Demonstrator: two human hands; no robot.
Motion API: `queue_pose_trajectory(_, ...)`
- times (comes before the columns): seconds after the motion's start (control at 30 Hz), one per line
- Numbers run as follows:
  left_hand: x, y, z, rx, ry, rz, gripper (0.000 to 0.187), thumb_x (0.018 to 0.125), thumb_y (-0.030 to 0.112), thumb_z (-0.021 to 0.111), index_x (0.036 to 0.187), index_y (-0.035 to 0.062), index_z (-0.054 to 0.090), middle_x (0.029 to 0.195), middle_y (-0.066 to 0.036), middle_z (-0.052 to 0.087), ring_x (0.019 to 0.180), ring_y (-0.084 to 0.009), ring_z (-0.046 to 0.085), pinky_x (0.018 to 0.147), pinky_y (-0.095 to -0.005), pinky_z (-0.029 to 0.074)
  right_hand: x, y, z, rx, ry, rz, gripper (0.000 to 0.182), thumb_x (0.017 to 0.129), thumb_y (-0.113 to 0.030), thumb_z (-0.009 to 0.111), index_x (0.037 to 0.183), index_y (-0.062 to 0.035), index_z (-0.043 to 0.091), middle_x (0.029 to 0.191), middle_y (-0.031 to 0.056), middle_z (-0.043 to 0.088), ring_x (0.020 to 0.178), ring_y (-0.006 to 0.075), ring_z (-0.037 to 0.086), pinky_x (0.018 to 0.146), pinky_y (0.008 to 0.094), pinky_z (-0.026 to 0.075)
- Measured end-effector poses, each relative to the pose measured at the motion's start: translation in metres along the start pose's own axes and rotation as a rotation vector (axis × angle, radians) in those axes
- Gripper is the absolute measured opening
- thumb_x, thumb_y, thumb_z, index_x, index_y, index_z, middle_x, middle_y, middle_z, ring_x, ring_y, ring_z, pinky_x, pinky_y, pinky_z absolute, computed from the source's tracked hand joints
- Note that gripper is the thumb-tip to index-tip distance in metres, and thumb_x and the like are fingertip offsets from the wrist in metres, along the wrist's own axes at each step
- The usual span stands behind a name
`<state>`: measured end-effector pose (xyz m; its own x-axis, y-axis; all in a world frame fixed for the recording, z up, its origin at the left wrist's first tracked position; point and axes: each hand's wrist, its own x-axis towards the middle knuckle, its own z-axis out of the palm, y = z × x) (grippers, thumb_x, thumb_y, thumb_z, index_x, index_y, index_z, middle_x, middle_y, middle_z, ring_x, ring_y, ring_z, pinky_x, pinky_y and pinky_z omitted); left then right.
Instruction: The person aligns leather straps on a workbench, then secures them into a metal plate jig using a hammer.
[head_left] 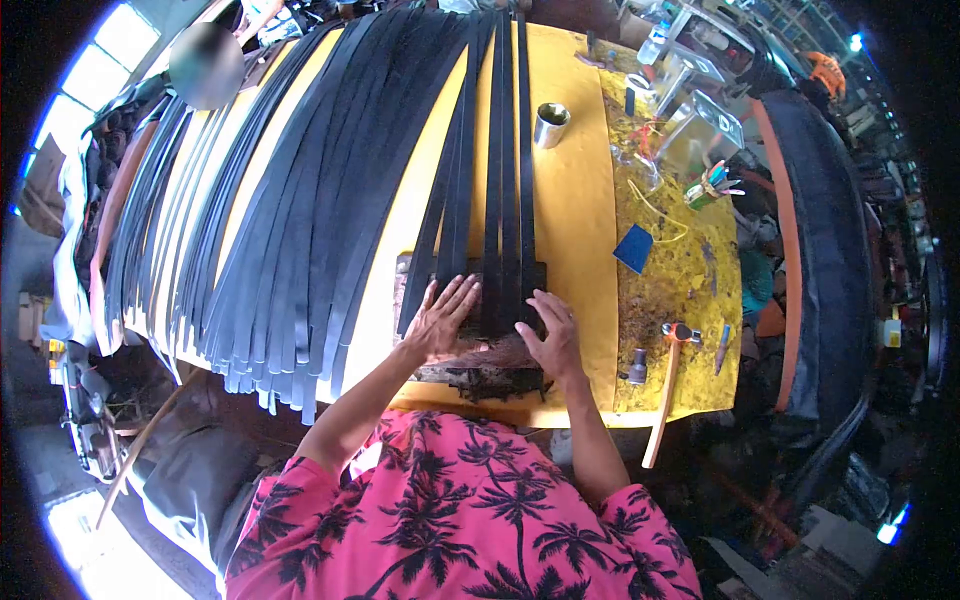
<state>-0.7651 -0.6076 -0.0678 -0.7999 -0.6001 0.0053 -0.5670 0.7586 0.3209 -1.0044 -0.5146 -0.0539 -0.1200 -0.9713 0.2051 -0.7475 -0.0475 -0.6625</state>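
Note:
Several long black strips point(507, 170), like leather or belting, run toward me from the far edge of the table. Their near ends lie over a worn, dark block point(500, 380) at the front. My left hand point(445, 320) rests flat on the left strips and the block, its fingers stretched out. At the block's right edge, my right hand point(553, 338) has its fingers slightly bent and its thumb apart, beside the rightmost strip. Neither hand grips anything that I can see. The hands partly hide the strip ends.
Many more black strips point(320, 200) cover the table's left side, hanging over its front edge. A metal cup point(551, 126) stands on the yellow sheet point(575, 220). At right are a hammer point(668, 385), a blue square point(633, 248) and a pen holder point(706, 190). Another person point(207, 65) is at far left.

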Motion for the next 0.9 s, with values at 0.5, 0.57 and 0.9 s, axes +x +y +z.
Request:
queue_pose_trajectory(0.5, -0.038, -0.042, -0.007, -0.031, 0.104, -0.081, 0.091, 0.078, 0.070, 0.058, 0.147, 0.0151, 0.037, 0.156, -0.014, 0.027, 0.144, -0.0328, 0.025, 0.114, -0.0628, 0.013, 0.069, -0.040, 0.049, -0.231, -0.460, -0.461, 0.049, 0.073, -0.032, 0.076, 0.117, -0.0142, 0.067, 0.136, 0.0041, 0.055, 0.131, 0.0233, 0.044, 0.112, 0.0501, 0.028)
queue_pose_trajectory(0.57, -0.032, -0.046, 0.000, -0.017, 0.101, -0.092, 0.092, 0.077, 0.071, 0.057, 0.148, 0.0151, 0.037, 0.156, -0.014, 0.026, 0.144, -0.0326, 0.024, 0.114, -0.0627, 0.013, 0.074, -0.031, 0.051, -0.261, -0.443, -0.551, 0.041, 0.075, -0.036, 0.072, 0.111, -0.0151, 0.070, 0.129, 0.0000, 0.062, 0.124, 0.0200, 0.051, 0.111, 0.0480, 0.030)
queue_pose_trajectory(0.9, -0.018, -0.044, 0.002, 0.008, 0.106, -0.095, 0.093, 0.078, 0.072, 0.054, 0.148, 0.0136, 0.036, 0.156, -0.011, 0.027, 0.144, -0.0323, 0.024, 0.115, -0.0616, 0.010, 0.071, -0.021, 0.051, -0.184, -0.276, -0.768, 0.016, 0.074, -0.022, 0.072, 0.085, -0.0100, 0.070, 0.097, 0.0009, 0.071, 0.100, 0.0162, 0.063, 0.099, 0.0425, 0.041)
